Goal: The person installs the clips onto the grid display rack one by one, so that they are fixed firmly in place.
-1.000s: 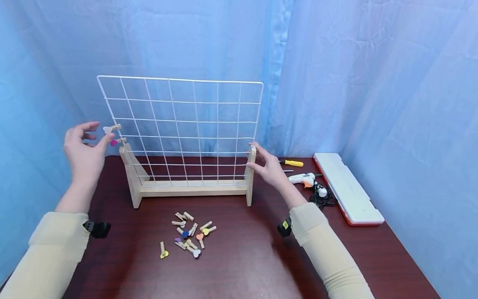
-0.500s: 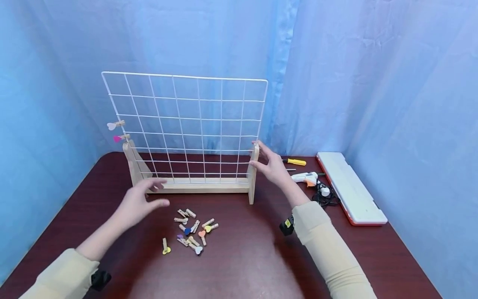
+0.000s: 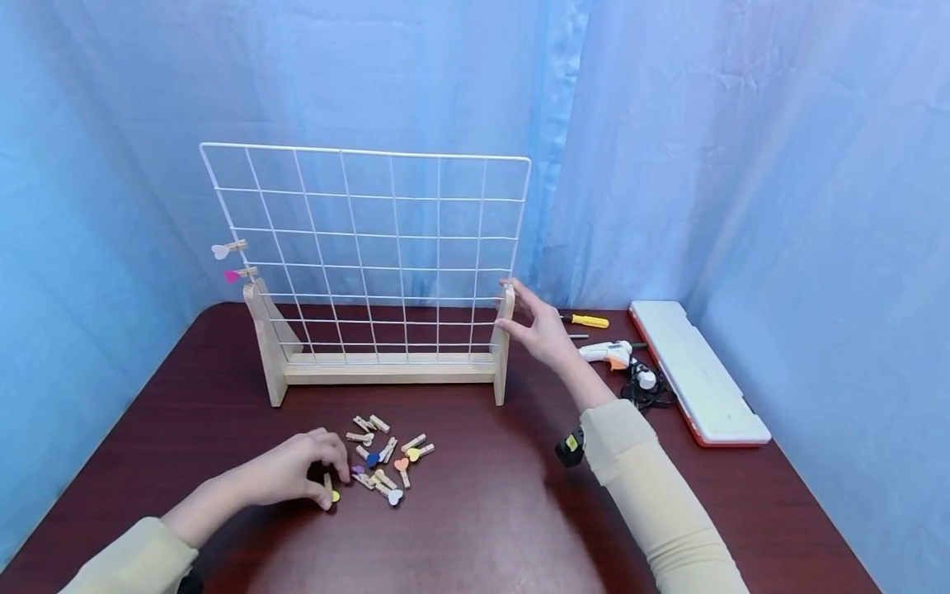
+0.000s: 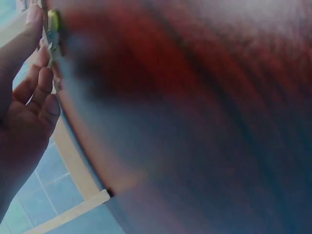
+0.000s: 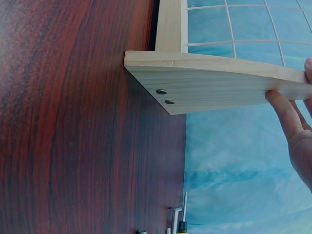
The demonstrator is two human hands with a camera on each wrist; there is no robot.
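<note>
My left hand point(image 3: 300, 466) is low over the table, thumb and curved fingers around a small wooden clothespin with a yellow heart point(image 3: 336, 496), with a gap between the fingertips. The left wrist view shows this hand point(image 4: 29, 102) beside the yellow heart point(image 4: 53, 20). My right hand point(image 3: 545, 334) grips the upper end of the right wooden side post point(image 3: 502, 355) of a white wire grid rack point(image 3: 364, 235); the right wrist view shows fingertips on the post point(image 5: 209, 85). White-heart point(image 3: 220, 252) and pink-heart point(image 3: 233, 276) clothespins are clipped to the grid's left edge.
Several heart clothespins point(image 3: 387, 450) lie scattered right of the left hand. At the right are a yellow-handled screwdriver point(image 3: 590, 322), a white glue gun point(image 3: 607, 353) with its black cord, and a white and red case point(image 3: 698, 371). Blue curtains hang behind the table.
My left hand has left the white-heart clothespin on the grid and come down to the yellow-heart clothespin on the table. My right hand stays on the post.
</note>
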